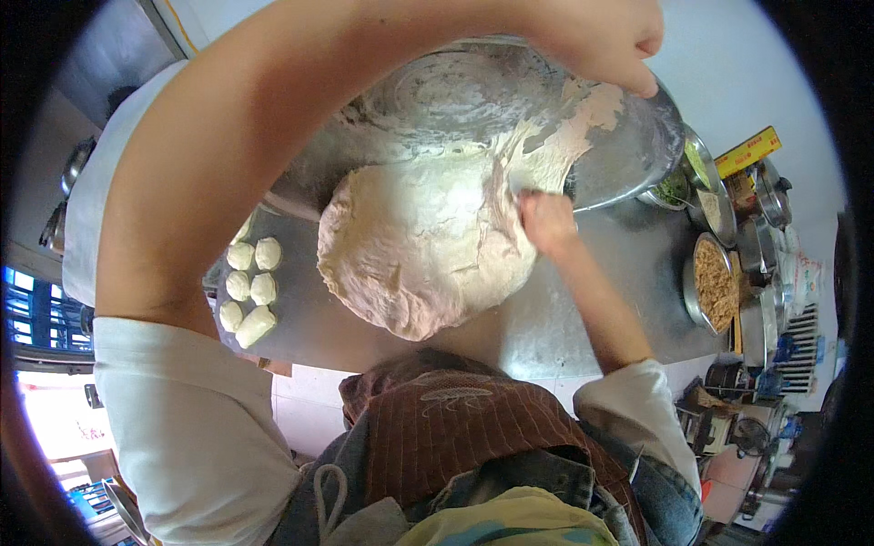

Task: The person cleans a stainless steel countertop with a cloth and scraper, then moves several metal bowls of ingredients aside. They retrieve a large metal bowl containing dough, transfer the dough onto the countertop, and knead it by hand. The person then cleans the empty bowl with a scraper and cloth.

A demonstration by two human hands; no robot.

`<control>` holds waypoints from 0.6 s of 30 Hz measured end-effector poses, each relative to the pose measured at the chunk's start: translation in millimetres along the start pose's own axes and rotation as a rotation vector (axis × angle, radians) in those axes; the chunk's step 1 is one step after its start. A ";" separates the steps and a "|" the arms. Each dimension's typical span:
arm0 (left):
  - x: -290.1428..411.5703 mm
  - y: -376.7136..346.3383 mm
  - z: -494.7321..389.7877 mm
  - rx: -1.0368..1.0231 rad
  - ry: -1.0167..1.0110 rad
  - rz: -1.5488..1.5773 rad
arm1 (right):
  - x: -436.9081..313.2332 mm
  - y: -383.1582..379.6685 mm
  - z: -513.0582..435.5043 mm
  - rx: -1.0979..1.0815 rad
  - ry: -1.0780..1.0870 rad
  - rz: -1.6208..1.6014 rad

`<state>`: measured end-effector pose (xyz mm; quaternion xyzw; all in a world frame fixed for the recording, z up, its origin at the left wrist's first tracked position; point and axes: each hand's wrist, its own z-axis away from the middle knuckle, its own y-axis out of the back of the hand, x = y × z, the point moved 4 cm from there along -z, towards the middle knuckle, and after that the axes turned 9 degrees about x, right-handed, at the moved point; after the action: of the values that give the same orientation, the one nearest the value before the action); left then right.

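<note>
A large metal bowl is tipped on its side, its mouth facing me. Out of it a big mass of pale dough spreads onto the metal worktop. Stretched dough still clings to the bowl's inner wall at the right. My left arm arches over the bowl, and my left hand grips its upper right rim. Closed like a fist, my right hand is at the dough's right edge, beside the stretched part. A blurred greyish patch shows at its knuckles; whether it is a tool is unclear.
Several small dough pieces sit in rows at the left. To the right stand a bowl of brown crumbly filling, a bowl of chopped greens and a yellow box. The worktop's front edge runs close to my apron.
</note>
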<state>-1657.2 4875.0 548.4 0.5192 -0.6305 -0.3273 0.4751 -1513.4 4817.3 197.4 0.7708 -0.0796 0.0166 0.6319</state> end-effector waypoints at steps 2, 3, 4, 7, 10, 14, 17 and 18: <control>-0.4 1.4 -1.5 -0.023 0.041 0.008 | -12.0 8.1 29.0 0.124 -0.058 -0.044; -0.8 2.2 -2.5 -0.022 0.033 -0.003 | -12.8 15.0 44.5 0.236 -0.112 -0.105; -1.8 2.4 -3.7 -0.019 0.027 0.017 | -7.5 18.9 55.1 0.259 -0.185 -0.166; -9.1 -1.2 -7.8 0.004 0.002 0.077 | 15.8 44.2 67.1 0.314 -0.271 -0.321; -21.7 -4.5 -23.4 0.067 -0.064 -0.055 | 28.8 106.7 49.0 0.665 -0.174 -0.196; -32.9 -17.0 -50.0 0.090 -0.122 -0.197 | 27.3 187.3 -3.1 0.583 -0.181 0.132; -40.3 -20.4 -61.9 0.081 -0.060 -0.186 | 23.1 220.1 -43.0 0.493 -0.187 0.310; -39.5 -20.8 -63.8 0.097 -0.091 -0.202 | 23.6 223.4 -55.4 0.474 -0.170 0.364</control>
<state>-1589.8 4913.2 540.7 0.5872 -0.6111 -0.3658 0.3847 -1518.0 4826.8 428.5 0.8685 -0.2625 0.0830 0.4122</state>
